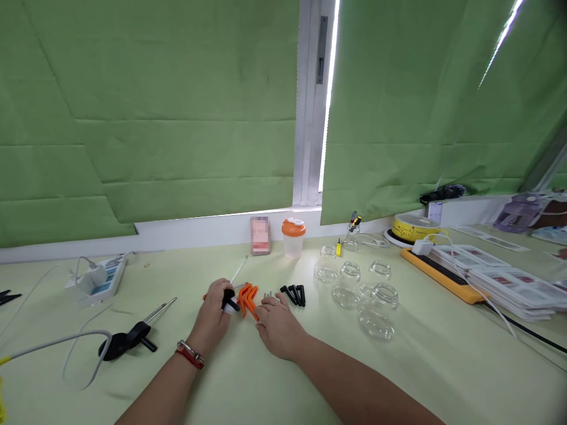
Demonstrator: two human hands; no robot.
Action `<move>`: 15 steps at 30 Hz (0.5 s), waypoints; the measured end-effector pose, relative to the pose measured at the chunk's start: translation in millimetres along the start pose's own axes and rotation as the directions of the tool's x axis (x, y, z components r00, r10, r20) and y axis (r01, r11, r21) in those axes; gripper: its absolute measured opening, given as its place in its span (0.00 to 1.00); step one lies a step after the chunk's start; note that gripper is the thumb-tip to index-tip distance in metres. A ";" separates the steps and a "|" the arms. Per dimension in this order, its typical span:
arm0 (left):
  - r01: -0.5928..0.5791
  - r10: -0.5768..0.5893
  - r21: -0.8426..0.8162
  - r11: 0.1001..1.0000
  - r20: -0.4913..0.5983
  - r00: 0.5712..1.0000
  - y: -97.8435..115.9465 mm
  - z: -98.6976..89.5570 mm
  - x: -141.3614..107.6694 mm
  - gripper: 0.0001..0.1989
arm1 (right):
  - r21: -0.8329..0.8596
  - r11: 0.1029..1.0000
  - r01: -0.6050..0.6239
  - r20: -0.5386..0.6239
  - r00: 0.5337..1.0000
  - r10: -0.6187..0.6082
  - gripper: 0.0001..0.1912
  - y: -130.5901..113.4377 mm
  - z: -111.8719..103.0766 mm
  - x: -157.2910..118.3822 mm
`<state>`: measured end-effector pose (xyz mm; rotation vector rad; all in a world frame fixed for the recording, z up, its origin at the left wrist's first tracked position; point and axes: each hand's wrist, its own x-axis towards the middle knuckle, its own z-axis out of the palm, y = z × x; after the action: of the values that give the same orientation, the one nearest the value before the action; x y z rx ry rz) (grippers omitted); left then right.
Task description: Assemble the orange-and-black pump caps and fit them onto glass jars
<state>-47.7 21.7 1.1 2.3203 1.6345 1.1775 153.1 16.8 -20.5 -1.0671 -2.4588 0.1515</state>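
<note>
My left hand [213, 311] is closed around a black part with a white piece [229, 301], held just above the table; its exact kind is unclear. To its right lie several orange angled pieces [248, 300]. My right hand [281, 326] rests low over the table with its fingers stretched out, a ring on one of them. Its fingertips reach small metal pieces [267, 294], partly hidden beneath them. Just beyond that hand, several short black L-shaped pieces [296, 294] lie side by side. A thin white stick [239, 268] lies behind my left hand.
Several clear glass jars [346, 286] stand to the right. At the back are a cup with an orange lid [293, 237] and a pinkish box [260, 236]. Left lie a black-handled tool [128, 342], a cable and a power strip [104, 280]; right, an orange-edged strip [443, 277] and paper stacks [509, 277].
</note>
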 end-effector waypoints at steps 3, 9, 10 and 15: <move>-0.077 0.101 -0.121 0.990 0.213 0.972 14.8 5.3 -3.8 0.14 | -0.007 1.000 0.005 -0.026 1.000 -0.006 0.09 0.1 0.6 0.7; -0.111 0.145 -0.116 0.987 0.345 0.927 25.6 4.6 -5.5 0.10 | -0.005 1.000 0.025 -0.058 0.998 -0.025 0.08 0.3 1.6 0.4; -0.109 0.142 -0.112 0.988 0.350 0.926 26.0 3.8 -5.1 0.09 | -0.002 1.000 0.030 -0.058 0.998 -0.030 0.08 0.4 1.9 0.0; -0.110 0.142 -0.114 0.987 0.325 0.935 25.9 0.8 -3.9 0.09 | -0.010 0.999 0.037 -0.081 0.996 -0.038 0.08 2.1 3.5 -0.1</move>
<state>-27.7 7.6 10.3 2.4302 1.3054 0.8013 153.0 18.4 -24.2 -1.0101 -2.4069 0.0848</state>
